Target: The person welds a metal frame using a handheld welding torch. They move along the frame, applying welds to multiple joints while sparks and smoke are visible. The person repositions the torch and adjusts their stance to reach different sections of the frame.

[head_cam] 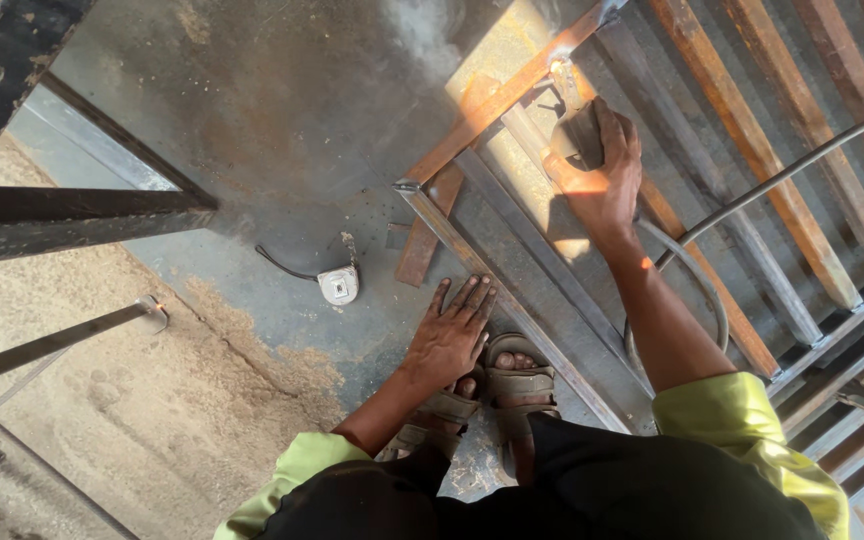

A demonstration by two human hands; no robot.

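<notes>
1. we see the welding electrode holder gripped in the right hand, fingers wrapped tight around its handle, its tip at a rusty bar near the upper corner of the steel frame.
2. a grey cable runs from the holder, loops past the right forearm and leaves toward the right edge.
3. the frame lies flat on the metal floor, with rusted square bars set side by side across it.
4. the left hand rests palm down on the floor just beside the frame's edge, fingers straight and slightly spread, holding nothing.
5. sandalled feet stand below the left hand.
6. a small tape measure lies on the floor left of the frame.
7. sandy ground borders the floor at lower left.
</notes>
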